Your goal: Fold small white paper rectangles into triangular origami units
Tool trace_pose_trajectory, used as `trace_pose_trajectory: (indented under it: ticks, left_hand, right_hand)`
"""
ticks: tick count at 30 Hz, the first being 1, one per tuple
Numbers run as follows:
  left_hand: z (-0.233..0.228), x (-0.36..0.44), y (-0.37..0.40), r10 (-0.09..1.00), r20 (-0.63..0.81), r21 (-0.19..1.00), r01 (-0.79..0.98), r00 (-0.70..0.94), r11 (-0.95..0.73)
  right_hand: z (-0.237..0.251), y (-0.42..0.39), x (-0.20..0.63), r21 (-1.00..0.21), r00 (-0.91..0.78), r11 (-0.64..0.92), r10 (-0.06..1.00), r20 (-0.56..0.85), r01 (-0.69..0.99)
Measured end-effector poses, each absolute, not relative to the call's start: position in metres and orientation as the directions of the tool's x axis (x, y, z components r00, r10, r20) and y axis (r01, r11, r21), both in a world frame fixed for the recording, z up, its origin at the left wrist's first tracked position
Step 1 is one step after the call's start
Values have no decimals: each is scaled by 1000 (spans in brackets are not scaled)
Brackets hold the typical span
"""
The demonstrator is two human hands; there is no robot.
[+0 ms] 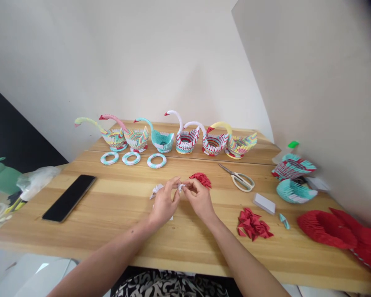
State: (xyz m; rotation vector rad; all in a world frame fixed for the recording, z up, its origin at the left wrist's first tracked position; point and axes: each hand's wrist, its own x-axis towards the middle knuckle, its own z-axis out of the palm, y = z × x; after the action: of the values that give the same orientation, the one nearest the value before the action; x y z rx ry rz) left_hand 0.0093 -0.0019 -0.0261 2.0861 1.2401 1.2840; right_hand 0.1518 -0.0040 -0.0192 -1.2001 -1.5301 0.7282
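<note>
Fingertips of my left hand (165, 201) and my right hand (198, 199) meet over the middle of the table, both pinching a small white folded paper piece (181, 187). More white paper pieces (156, 189) lie just left of my left hand, partly hidden by it. Right behind my right hand is a heap of red folded paper pieces (201, 179). A second, looser pile of red folded paper pieces (254, 224) rests to the right of my right forearm.
Several folded-paper swans (163, 140) line the table's back, with three paper rings (156, 161) before them. Scissors (241, 180), a white paper block (264, 203), teal paper bowls (293, 192) and a large red paper model (327, 229) are right. A phone (69, 199) lies left.
</note>
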Motion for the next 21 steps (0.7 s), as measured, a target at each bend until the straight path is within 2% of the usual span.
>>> trace_pose_trajectory:
  ticks: [3, 6, 14, 18, 21]
  left_hand:
    - [-25, 8, -1, 856, 480, 693, 514, 194, -505]
    - [-24, 7, 1, 863, 472, 685, 541, 181, -489]
    - [-26, 9, 0, 811, 568, 627, 562, 143, -539]
    - [-26, 11, -2, 795, 583, 617, 544, 169, -569]
    - [-27, 11, -2, 817, 553, 662, 510, 162, -549]
  right_hand:
    - [-18, -7, 150, -802, -45, 392, 907, 418, 451]
    - [-18, -8, 149, -784, -56, 406, 900, 432, 470]
    - [-19, -5, 148, -940, 56, 265, 958, 283, 216]
    - [-18, -4, 148, -969, 75, 211, 972, 222, 127]
    - [-18, -4, 148, -969, 79, 217, 971, 227, 122]
